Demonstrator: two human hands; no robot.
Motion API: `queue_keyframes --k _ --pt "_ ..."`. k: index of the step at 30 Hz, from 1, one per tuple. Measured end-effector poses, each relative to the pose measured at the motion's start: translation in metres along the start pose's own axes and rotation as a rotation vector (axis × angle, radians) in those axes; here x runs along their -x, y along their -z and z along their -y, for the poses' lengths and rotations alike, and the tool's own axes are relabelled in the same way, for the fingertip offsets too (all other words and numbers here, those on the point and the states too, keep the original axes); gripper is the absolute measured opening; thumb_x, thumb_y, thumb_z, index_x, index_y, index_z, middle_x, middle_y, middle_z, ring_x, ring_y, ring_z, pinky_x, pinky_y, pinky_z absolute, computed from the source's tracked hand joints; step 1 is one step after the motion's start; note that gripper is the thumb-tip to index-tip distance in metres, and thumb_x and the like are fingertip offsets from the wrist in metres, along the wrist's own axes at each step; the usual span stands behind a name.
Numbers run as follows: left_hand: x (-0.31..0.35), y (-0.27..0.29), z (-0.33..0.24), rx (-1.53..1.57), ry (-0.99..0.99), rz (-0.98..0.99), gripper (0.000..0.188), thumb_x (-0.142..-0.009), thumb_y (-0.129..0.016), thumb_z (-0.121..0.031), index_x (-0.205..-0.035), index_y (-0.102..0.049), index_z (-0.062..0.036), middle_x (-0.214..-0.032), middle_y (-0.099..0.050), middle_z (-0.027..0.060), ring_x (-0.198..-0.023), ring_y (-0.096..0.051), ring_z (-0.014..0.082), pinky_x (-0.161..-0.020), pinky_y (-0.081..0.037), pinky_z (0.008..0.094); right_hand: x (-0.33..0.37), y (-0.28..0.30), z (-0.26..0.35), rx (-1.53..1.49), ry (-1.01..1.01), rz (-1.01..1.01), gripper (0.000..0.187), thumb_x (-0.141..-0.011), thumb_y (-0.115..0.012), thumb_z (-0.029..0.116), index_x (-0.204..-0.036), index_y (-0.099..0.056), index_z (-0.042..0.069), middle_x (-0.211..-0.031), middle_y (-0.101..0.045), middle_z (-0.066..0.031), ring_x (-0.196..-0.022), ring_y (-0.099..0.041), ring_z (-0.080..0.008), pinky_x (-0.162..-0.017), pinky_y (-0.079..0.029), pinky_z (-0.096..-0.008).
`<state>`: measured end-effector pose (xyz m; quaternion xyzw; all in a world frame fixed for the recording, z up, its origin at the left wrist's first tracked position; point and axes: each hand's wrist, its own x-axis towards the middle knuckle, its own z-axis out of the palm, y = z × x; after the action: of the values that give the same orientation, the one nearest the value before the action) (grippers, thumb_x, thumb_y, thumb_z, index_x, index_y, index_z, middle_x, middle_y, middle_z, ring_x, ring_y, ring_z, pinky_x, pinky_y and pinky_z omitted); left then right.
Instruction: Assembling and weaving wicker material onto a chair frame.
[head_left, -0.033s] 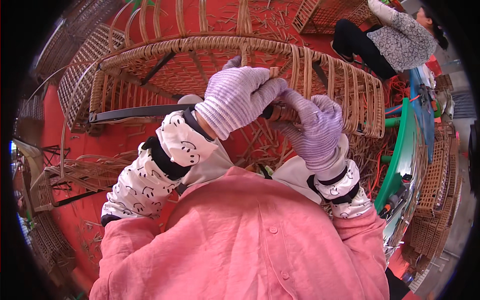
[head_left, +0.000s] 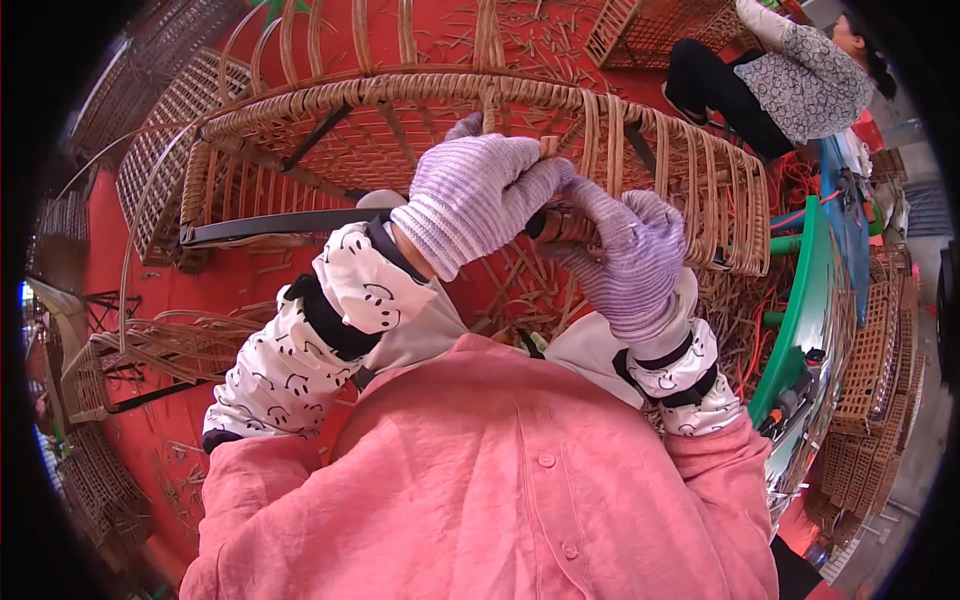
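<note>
A large woven rattan frame (head_left: 420, 92) with dark metal bars lies across my lap. My left hand (head_left: 472, 190), in a lilac striped knit glove, is closed at its near side, and the tip of a flat rattan strip (head_left: 548, 146) pokes out beside its fingers. My right hand (head_left: 632, 250), gloved alike, curls with fingertips against the left glove, at a part of the dark bar (head_left: 290, 226) wrapped in rattan (head_left: 566, 228). Both gloves hide most of the strip. Vertical rattan strands (head_left: 700, 190) cover the frame's right part.
Rattan scraps litter the red floor (head_left: 430, 40). A person (head_left: 800, 85) sits at the far right by another woven basket (head_left: 660, 30). At my right stands a green-edged bench (head_left: 800, 310) with tools; stacked woven panels (head_left: 870, 360) lie beyond. Loose rattan strands (head_left: 170, 340) lie left.
</note>
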<state>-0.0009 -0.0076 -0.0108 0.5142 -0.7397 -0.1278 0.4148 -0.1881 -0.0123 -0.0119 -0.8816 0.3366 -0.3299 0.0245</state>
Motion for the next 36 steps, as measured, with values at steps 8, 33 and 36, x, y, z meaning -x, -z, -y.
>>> queue_keyframes --k 8,33,36 --pt "-0.001 -0.008 -0.006 0.258 0.068 -0.134 0.026 -0.085 -0.06 -0.03 -0.07 -0.064 -0.0099 -0.06 -0.062 0.0072 -0.06 -0.06 0.0294 -0.087 -0.041 0.0459 0.0 0.002 0.001 0.121 0.037 0.037 0.042 -0.063 -0.072 0.03 -0.101 -0.06 0.019 -0.072 -0.059 0.0035 -0.068 -0.052 -0.0202 -0.066 -0.038 -0.0366" --pt "0.005 0.029 -0.018 -0.23 -0.154 0.485 0.031 -0.073 -0.065 -0.019 -0.104 -0.06 -0.0207 -0.1 -0.059 -0.0009 -0.105 -0.055 0.0193 -0.107 -0.013 0.0568 0.008 -0.007 0.0 0.153 0.058 -0.034 0.051 -0.065 -0.072 0.037 -0.107 -0.056 0.013 -0.078 -0.061 -0.0007 -0.063 -0.054 -0.0217 -0.062 -0.039 -0.0374" --pt "0.004 0.031 -0.017 -0.271 -0.251 0.446 0.031 -0.069 -0.067 -0.014 -0.1 -0.061 -0.0189 -0.097 -0.062 0.0023 -0.099 -0.059 0.0204 -0.109 -0.013 0.0563 0.006 -0.007 0.003 0.161 0.091 -0.104 0.048 -0.066 -0.072 0.036 -0.106 -0.057 0.013 -0.076 -0.06 -0.0007 -0.062 -0.053 -0.0216 -0.061 -0.039 -0.0372"
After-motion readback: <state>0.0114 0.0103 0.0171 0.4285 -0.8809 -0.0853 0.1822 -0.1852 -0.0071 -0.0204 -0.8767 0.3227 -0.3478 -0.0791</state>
